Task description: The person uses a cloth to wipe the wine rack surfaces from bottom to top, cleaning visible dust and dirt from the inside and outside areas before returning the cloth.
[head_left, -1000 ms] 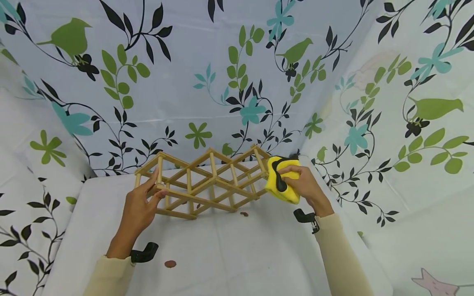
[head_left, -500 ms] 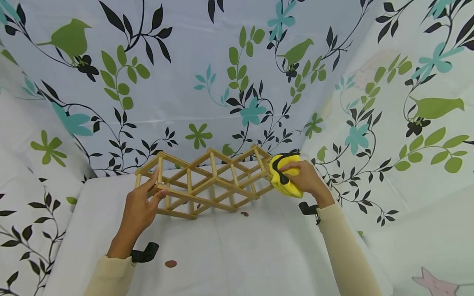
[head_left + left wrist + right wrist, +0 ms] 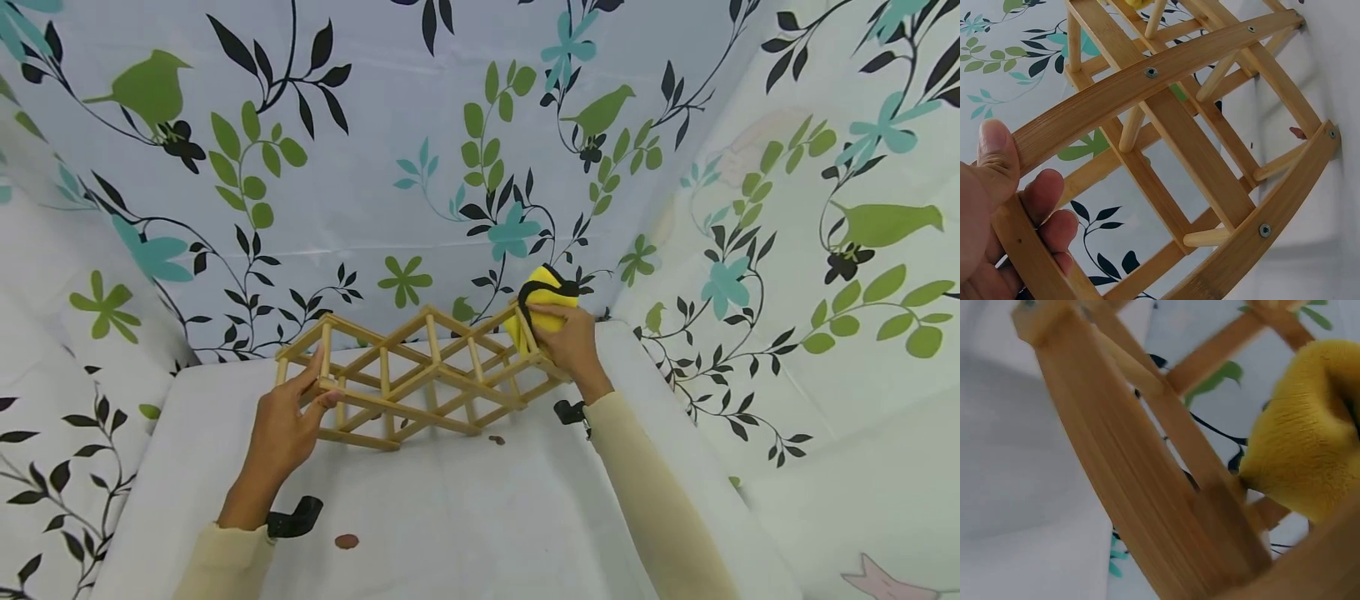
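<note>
A wooden lattice rack (image 3: 435, 369) of crossed slats and round dowels stands stretched out on the white-covered table. At its left end my left hand (image 3: 285, 429) grips a slat; in the left wrist view the thumb of this hand (image 3: 997, 187) lies over the wood and the fingers curl beneath. My right hand (image 3: 572, 346) holds a yellow cloth (image 3: 551, 293) with black edging against the rack's upper right end. The right wrist view has the bunched cloth (image 3: 1297, 434) among the slats (image 3: 1116, 462); my right fingers are out of sight there.
Behind the table (image 3: 450, 525) hangs a pale sheet (image 3: 337, 192) printed with leaves and birds, close to the rack's back. A brown spot (image 3: 347, 542) marks the tabletop in front, and a smaller one (image 3: 497, 440) lies below the rack.
My right hand and the cloth have moved left and up, from the rack's outer right end onto its upper right slats. My left hand keeps its grip on the left end.
</note>
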A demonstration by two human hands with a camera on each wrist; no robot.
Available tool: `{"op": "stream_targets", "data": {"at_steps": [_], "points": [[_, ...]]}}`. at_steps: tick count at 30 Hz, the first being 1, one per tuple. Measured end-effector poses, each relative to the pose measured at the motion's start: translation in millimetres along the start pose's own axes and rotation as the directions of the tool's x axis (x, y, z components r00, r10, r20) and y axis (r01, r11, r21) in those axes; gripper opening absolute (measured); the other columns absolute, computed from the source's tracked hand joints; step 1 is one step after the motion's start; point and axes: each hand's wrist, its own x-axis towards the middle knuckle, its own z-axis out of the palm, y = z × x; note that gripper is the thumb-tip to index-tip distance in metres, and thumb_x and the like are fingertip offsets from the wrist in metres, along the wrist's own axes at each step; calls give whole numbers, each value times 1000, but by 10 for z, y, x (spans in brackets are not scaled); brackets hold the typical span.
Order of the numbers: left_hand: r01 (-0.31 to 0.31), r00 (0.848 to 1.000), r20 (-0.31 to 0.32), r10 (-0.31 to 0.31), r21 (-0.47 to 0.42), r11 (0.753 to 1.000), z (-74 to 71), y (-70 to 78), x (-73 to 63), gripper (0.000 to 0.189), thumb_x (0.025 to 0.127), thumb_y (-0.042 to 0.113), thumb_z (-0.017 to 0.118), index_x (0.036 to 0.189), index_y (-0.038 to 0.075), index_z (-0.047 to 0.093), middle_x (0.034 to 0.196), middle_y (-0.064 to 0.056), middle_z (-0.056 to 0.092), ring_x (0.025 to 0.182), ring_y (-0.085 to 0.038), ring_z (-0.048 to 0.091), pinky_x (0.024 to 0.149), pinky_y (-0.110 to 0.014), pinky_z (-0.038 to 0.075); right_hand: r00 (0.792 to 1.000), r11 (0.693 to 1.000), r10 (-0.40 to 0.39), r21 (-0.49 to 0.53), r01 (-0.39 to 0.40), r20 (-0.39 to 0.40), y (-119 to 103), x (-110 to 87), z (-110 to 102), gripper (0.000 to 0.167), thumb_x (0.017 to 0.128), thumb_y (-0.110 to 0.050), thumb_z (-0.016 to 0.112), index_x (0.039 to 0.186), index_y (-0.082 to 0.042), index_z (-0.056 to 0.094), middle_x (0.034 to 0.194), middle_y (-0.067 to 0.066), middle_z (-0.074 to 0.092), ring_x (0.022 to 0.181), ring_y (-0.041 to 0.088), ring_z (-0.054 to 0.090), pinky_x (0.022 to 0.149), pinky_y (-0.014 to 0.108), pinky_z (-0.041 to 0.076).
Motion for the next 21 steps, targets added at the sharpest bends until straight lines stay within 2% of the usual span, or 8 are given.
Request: {"op": "stream_targets", "data": {"at_steps": [4, 6, 10, 13, 15, 18, 20, 21], "points": [[10, 1000, 6, -10, -1, 1000, 14, 22, -2, 76, 103, 19, 70, 167, 12, 30, 130, -29, 71, 130, -53, 62, 105, -78, 43, 992, 979, 88, -177, -104, -92, 53, 11, 18, 31, 90, -15, 84, 122, -16, 82, 132, 14, 76, 130, 36, 64, 109, 51, 54], [14, 1000, 2, -14, 1, 1000, 11, 25, -11, 77, 102, 19, 70, 167, 14, 29, 128, -29, 71, 130, -54, 61, 106, -79, 42, 987, 974, 96, -194, -120, -127, 49, 7, -41, 31, 90, -15, 84, 121, -15, 82, 130, 13, 76, 127, 35, 66, 103, 48, 58], [10, 1000, -7, -10, 9, 1000, -12, 13, -27, 78, 102, 19, 71, 167, 16, 28, 127, -29, 72, 129, -54, 63, 104, -79, 43, 994, 997, 56, 57, -50, -99, -52, 21, -100, 32, 89, -14, 87, 121, -14, 82, 132, 15, 75, 119, 34, 71, 89, 43, 65], [12, 1000, -14, -12, 5, 1000, -27, -1, -29, 78, 102, 18, 71, 167, 15, 29, 127, -29, 72, 130, -54, 62, 105, -78, 44, 999, 990, 45, 135, -41, -25, -74, 69, -38, 34, 90, -19, 88, 123, -16, 82, 135, 13, 74, 123, 32, 71, 90, 36, 65], [17, 1000, -10, -17, 1, 1000, -26, -3, -34, 77, 102, 19, 71, 167, 14, 29, 127, -28, 72, 130, -54, 61, 104, -79, 44, 999, 999, 53, 10, -53, -5, -29, 99, -6, 33, 92, -21, 85, 124, -16, 81, 134, 12, 75, 123, 31, 70, 93, 33, 63], [22, 1000, 5, -22, -7, 1000, -7, 1, -24, 77, 103, 20, 70, 167, 13, 29, 128, -28, 72, 131, -54, 61, 105, -78, 43, 995, 970, 92, -221, -100, -45, 50, 88, -37, 32, 94, -20, 81, 125, -16, 81, 133, 12, 76, 109, 31, 70, 84, 35, 62], [21, 1000, 11, -20, -6, 1000, 9, 2, -18, 76, 103, 21, 69, 167, 12, 29, 130, -29, 71, 131, -53, 61, 106, -77, 44, 992, 951, 76, -292, -104, -105, 10, 50, -100, 32, 93, -19, 80, 124, -16, 81, 131, 15, 76, 104, 34, 69, 81, 42, 61], [19, 1000, 11, -19, -6, 1000, 15, 3, -17, 76, 103, 21, 69, 167, 12, 29, 130, -29, 70, 131, -53, 61, 106, -77, 44, 988, 957, 58, -275, -95, -141, -42, 25, -128, 31, 92, -18, 80, 123, -16, 81, 130, 16, 76, 102, 34, 69, 80, 43, 62]]}}
